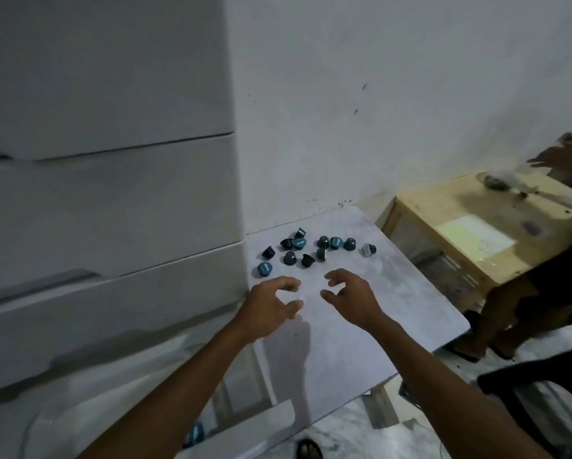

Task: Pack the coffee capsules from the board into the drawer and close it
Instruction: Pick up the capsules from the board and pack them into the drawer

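Several dark and blue coffee capsules (311, 251) lie scattered at the far end of a grey marbled board (360, 326). My left hand (271, 308) hovers above the board just short of them, fingers curled and apart, holding nothing. My right hand (350, 298) is beside it, also empty with fingers spread. A white drawer unit (105, 207) stands to the left of the board. Below my left arm a pulled-out drawer (231, 429) shows, with one blue capsule (195, 433) inside.
A white wall rises behind the board. To the right stands a low wooden table (470, 233) with a paper sheet, and another person (559, 260) beside it. A dark chair (542, 402) sits at lower right on the marble floor.
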